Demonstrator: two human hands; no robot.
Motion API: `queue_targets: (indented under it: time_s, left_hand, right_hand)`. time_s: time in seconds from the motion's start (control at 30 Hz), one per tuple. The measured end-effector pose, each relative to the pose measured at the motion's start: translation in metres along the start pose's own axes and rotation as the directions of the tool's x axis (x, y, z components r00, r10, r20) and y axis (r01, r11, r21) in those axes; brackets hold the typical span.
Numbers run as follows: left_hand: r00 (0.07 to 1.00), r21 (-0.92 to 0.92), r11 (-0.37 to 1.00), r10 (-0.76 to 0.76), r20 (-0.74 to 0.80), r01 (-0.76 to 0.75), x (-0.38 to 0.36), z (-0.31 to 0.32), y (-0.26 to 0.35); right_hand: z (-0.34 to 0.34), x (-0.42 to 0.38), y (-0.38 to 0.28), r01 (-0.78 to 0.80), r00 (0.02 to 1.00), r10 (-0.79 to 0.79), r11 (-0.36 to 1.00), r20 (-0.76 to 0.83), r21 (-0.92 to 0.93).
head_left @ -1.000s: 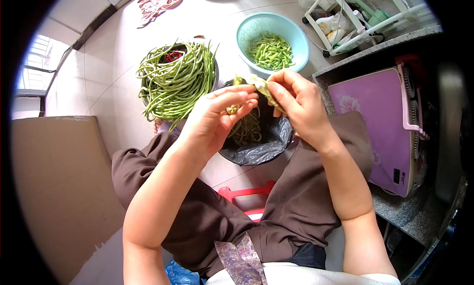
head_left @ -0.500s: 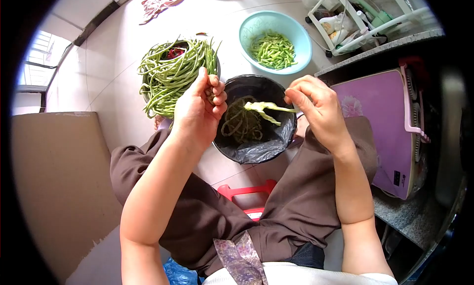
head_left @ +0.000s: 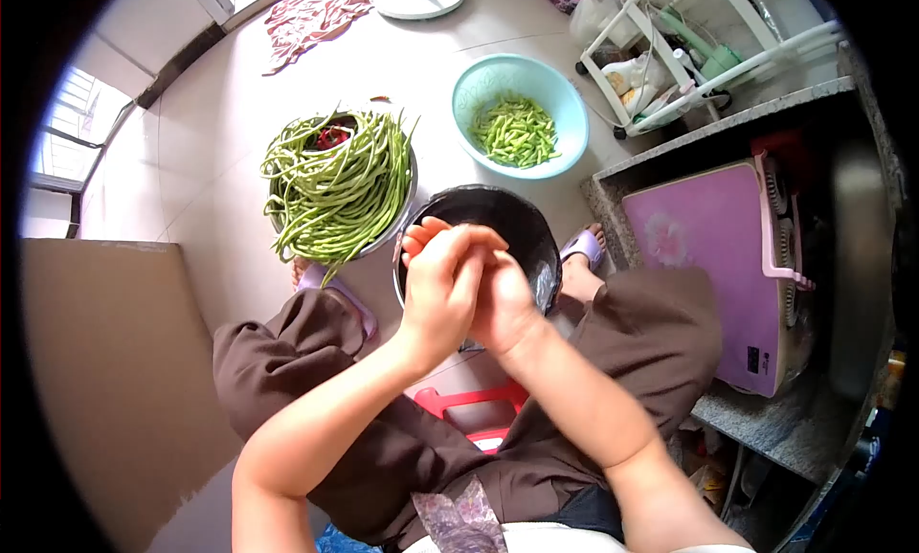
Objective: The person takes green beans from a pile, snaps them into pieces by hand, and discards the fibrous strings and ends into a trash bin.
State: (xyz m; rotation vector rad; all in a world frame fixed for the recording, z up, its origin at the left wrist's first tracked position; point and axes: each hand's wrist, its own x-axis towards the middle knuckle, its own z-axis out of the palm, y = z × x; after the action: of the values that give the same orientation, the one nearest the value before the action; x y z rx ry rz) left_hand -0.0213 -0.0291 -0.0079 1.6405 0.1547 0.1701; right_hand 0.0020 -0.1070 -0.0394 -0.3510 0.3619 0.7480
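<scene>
My left hand (head_left: 442, 290) and my right hand (head_left: 505, 304) are pressed together above a black-lined bin (head_left: 522, 223). The left fingers are closed over the right palm, and the right fingertips poke out beyond them, curled. Whatever lies between the palms is hidden. Both hands cover most of the bin's opening. Left of the bin, long green beans (head_left: 354, 194) are heaped on a round container, with something red in their middle. Behind the bin, a light blue basin (head_left: 565, 103) holds cut green bean pieces (head_left: 517, 132).
My feet in purple slippers (head_left: 354, 304) flank the bin. A red stool (head_left: 469, 400) shows between my legs. To the right, a purple panel (head_left: 699, 256) stands in a stone-edged recess, below a white wheeled rack (head_left: 661, 45). A brown board (head_left: 105, 352) stands at left.
My hands were apart, the right pinching a split pale green pod over the bin. They have come together, and the pod is out of sight. The view has shifted slightly.
</scene>
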Motion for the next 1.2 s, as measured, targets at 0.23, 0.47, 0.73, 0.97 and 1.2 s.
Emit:
queue_targets:
  time_s: [0.23, 0.47, 0.73, 0.97, 1.2]
  left_hand:
    - [0.976, 0.336, 0.932, 0.07, 0.207, -0.138, -0.007, -0.005, -0.012]
    - [0.938, 0.323, 0.943, -0.042, 0.344, -0.076, -0.01, -0.005, -0.008]
    - [0.938, 0.322, 0.947, -0.116, 0.327, 0.004, -0.006, -0.012, 0.0]
    - [0.949, 0.305, 0.952, -0.126, 0.289, 0.033, -0.003, -0.025, 0.013]
    - [0.998, 0.321, 0.945, 0.049, 0.041, -0.059, 0.001, -0.04, 0.022]
  right_hand:
    - [-0.052, 0.03, 0.016, -0.053, 0.994, 0.008, 0.911, 0.112, 0.408]
    - [-0.103, 0.098, -0.089, 0.276, 0.961, -0.251, 0.885, -0.114, 0.374]
    - [-0.129, 0.155, -0.223, 0.101, 0.65, -0.582, 0.704, -0.489, -0.703]
    - [-0.12, 0.151, -0.159, 0.149, 0.804, -0.542, 0.582, -0.245, -0.8]
    - [-0.067, 0.199, -0.037, 0.296, 0.841, -0.51, 0.153, 0.181, -0.943]
